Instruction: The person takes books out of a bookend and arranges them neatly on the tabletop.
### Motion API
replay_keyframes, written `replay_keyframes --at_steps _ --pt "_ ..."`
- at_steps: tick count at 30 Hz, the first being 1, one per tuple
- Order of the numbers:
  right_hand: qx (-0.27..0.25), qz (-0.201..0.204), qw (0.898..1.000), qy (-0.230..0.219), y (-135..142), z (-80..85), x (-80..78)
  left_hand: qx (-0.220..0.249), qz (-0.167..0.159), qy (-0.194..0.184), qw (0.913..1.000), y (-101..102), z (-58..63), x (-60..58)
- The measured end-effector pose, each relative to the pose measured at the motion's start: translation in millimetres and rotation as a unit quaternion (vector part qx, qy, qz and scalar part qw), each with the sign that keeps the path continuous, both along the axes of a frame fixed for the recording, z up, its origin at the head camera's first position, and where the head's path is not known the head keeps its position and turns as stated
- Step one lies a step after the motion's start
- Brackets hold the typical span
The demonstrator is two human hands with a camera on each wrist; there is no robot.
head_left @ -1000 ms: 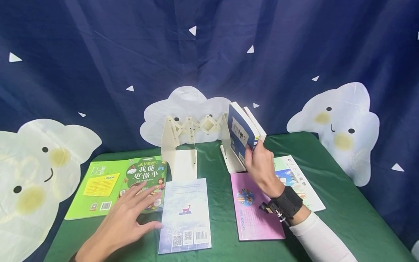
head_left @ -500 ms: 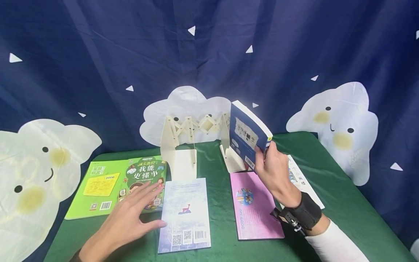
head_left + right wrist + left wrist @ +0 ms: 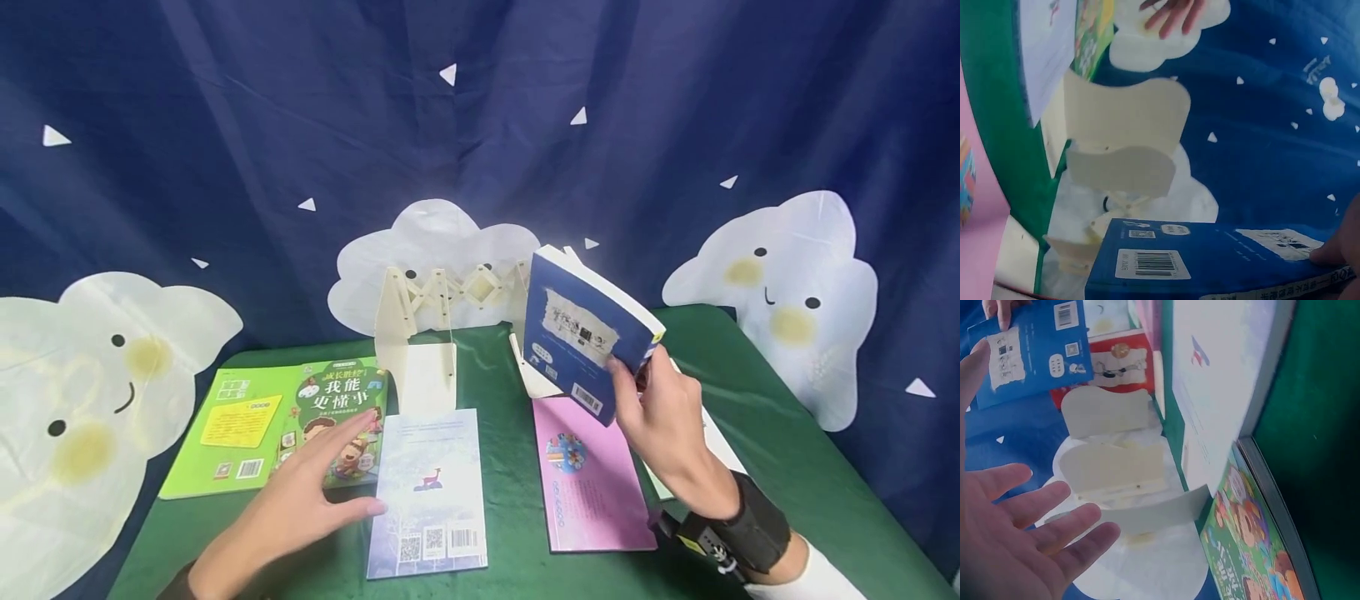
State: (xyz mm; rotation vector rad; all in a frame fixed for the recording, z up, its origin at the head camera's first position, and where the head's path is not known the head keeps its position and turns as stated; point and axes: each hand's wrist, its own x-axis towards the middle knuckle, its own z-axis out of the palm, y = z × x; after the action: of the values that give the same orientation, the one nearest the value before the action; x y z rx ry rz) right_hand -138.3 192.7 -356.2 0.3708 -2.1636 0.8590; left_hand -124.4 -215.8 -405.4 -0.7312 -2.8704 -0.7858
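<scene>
My right hand [image 3: 663, 417] grips a blue paperback book [image 3: 581, 325] by its lower corner, thumb on the back cover, and holds it tilted at the right end of the cream expandable bookend [image 3: 416, 367]. In the left wrist view a red book [image 3: 1132, 361] stands just beyond the bookend's end plate, partly hidden by the blue one. My left hand [image 3: 292, 492] hovers with fingers extended over the green books' edge, thumb tip at the left edge of a pale lavender book [image 3: 427, 533]. Nothing is in its grasp; the left wrist view shows the spread fingers.
On the green tablecloth [image 3: 510, 492] lie a bright green book [image 3: 195, 467] overlapped by a darker green children's book [image 3: 352, 392] at left. A pink book [image 3: 592, 492] and a white book [image 3: 723, 442] lie at right. A navy curtain [image 3: 480, 108] hangs behind.
My right hand has drawn the blue book rightward and toward me, away from the bookend's right plate, turning its back cover more into view. The left hand has barely shifted.
</scene>
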Motion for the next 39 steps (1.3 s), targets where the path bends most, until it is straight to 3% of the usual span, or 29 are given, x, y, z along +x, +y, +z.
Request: replay_keyframes --at_steps 7,14,20,24,26,33,39 --pt "-0.035 0.066 0.996 -0.051 -7.0 5.0 15.4 0.049 0.010 -0.026 0.9984 8.0 6.3 1.2" --pt "-0.068 0.144 0.985 -0.070 -16.8 9.1 24.4 0.118 -0.038 -0.042 0.9913 15.4 12.4 -1.4" --pt "-0.091 0.206 0.969 -0.099 -26.3 11.2 28.5 0.201 -0.091 -0.072 0.9726 36.9 37.4 1.5" --pt "-0.111 0.224 0.958 -0.142 -31.4 12.6 30.6 0.220 -0.104 -0.086 0.9662 51.8 50.7 0.6" --pt "-0.112 0.228 0.954 -0.158 -33.1 13.5 31.4 0.223 -0.111 -0.090 0.9643 56.5 50.9 -2.3" --pt "-0.129 0.255 0.935 -0.210 -39.5 18.0 34.4 0.238 -0.137 -0.096 0.9569 64.3 29.4 -23.2" --pt "-0.133 0.264 0.927 -0.231 -43.7 18.8 36.0 0.258 -0.135 -0.127 0.9481 70.9 29.0 -27.4"
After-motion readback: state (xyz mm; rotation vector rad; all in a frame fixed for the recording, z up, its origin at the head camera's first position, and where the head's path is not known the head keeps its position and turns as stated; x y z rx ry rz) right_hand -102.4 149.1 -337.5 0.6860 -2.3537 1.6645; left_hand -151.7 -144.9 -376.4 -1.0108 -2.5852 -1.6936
